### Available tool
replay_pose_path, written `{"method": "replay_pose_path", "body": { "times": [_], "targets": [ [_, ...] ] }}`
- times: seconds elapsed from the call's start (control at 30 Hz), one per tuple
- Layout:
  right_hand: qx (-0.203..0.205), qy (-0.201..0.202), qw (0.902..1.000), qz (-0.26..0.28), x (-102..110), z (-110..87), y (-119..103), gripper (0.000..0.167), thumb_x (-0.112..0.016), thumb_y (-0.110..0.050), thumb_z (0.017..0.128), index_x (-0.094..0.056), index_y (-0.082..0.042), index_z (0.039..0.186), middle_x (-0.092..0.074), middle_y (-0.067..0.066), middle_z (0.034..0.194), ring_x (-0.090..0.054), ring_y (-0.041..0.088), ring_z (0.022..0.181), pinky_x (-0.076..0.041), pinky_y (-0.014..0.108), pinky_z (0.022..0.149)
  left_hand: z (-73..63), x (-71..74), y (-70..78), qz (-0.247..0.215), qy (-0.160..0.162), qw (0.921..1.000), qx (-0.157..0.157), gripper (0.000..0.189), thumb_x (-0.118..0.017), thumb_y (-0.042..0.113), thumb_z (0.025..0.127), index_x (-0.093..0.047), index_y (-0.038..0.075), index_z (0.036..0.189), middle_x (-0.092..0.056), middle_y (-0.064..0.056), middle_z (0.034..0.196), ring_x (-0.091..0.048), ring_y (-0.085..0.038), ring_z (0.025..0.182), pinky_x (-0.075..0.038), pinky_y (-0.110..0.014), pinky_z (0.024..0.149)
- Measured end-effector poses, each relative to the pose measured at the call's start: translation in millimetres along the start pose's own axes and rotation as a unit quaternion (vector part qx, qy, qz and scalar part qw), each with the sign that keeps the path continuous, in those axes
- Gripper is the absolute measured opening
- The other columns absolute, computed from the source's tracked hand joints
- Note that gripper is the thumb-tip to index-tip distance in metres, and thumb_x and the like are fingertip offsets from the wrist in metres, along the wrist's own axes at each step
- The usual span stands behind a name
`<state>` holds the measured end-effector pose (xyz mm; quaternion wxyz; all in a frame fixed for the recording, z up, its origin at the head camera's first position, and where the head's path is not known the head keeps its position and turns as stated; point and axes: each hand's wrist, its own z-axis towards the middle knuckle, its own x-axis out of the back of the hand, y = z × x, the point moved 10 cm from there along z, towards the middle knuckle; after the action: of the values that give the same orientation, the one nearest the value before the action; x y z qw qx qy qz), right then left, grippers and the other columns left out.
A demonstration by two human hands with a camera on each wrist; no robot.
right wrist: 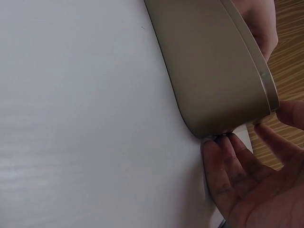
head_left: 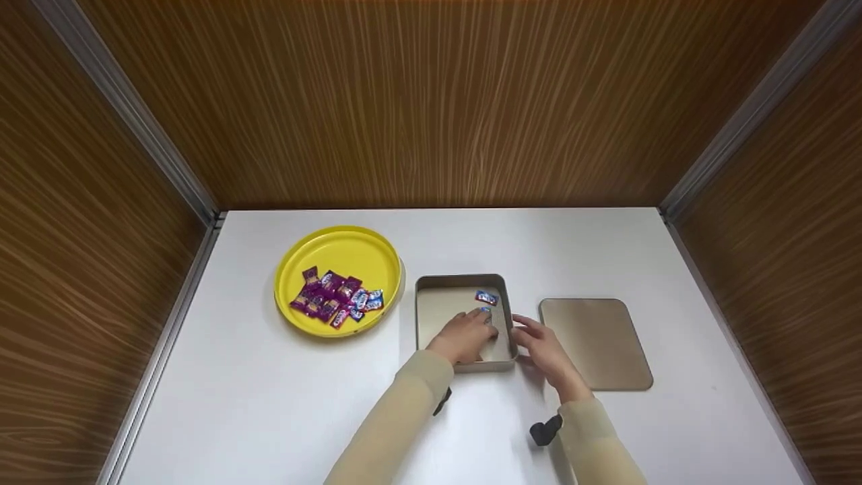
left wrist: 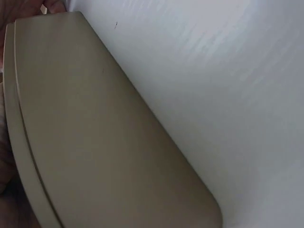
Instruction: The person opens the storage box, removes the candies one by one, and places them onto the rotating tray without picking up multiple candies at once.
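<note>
A square gold-brown tin stands uncovered on the white table. My left hand reaches over its front wall, fingers pointing down inside. A small blue wrapped candy shows at the left fingertips; I cannot tell whether they pinch it. Just beyond lies another blue and red wrapped candy, flat on the tin's floor. My right hand is at the tin's right side, its fairly straight fingers against the outer wall. In the right wrist view, the right thumb meets the rim. The tin's wall hides most of the left hand in the left wrist view.
A round yellow tray at the left holds several purple wrapped candies and several blue and pink ones. Right of the tin lies a flat gold-brown lid. Wood-grain panels enclose the table's back and sides.
</note>
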<state>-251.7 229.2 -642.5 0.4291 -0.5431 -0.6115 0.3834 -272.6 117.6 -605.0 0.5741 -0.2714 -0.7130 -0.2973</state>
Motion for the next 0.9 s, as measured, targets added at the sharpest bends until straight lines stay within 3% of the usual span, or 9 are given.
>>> {"method": "replay_pose_path", "body": {
  "times": [0.2, 0.43, 0.63, 0.9],
  "targets": [
    [-0.004, 0.006, 1.0, -0.005, 1, -0.2, 1, 0.048, -0.052, -0.015, 0.101, -0.042, -0.001, 0.146, -0.05, 0.027, 0.138, -0.05, 0.039, 0.125, -0.048, 0.054, 0.094, -10.3, 1.7, -12.7, 0.007, -0.003, 0.9997, 0.025, 0.044, -0.077, 0.015, 0.082, -0.068, 0.022, 0.125, -0.054, -0.007, 0.124, -0.056, -0.023, 0.113, -0.049, -0.041, 0.091],
    [-0.004, 0.006, 1.0, -0.002, 2, 1.6, 1, 0.049, -0.054, -0.015, 0.1, -0.043, -0.001, 0.146, -0.051, 0.026, 0.138, -0.051, 0.037, 0.123, -0.048, 0.054, 0.094, -23.9, 7.8, -29.9, 0.014, 0.016, 0.998, 0.06, 0.029, -0.068, 0.008, 0.087, -0.072, 0.018, 0.115, -0.058, -0.006, 0.107, -0.059, -0.022, 0.091, -0.052, -0.039, 0.078],
    [-0.008, 0.006, 0.9999, -0.012, 2, 0.4, 2, 0.049, -0.053, -0.016, 0.1, -0.041, -0.003, 0.147, -0.05, 0.025, 0.139, -0.05, 0.038, 0.125, -0.048, 0.053, 0.095, -30.9, 9.3, -41.7, 0.019, 0.03, 0.996, 0.083, 0.019, -0.058, 0.006, 0.094, -0.074, 0.012, 0.101, -0.059, -0.007, 0.101, -0.06, -0.023, 0.082, -0.053, -0.039, 0.072],
    [-0.01, 0.003, 0.9999, -0.008, 0, 1.6, 3, 0.049, -0.052, -0.015, 0.101, -0.042, -0.004, 0.147, -0.05, 0.023, 0.14, -0.051, 0.036, 0.125, -0.048, 0.053, 0.095, -36.1, 8.5, -48.1, 0.01, 0.038, 0.9954, 0.087, 0.018, -0.057, 0.004, 0.093, -0.074, 0.008, 0.095, -0.06, -0.009, 0.095, -0.061, -0.023, 0.07, -0.054, -0.037, 0.063]
  ]
}}
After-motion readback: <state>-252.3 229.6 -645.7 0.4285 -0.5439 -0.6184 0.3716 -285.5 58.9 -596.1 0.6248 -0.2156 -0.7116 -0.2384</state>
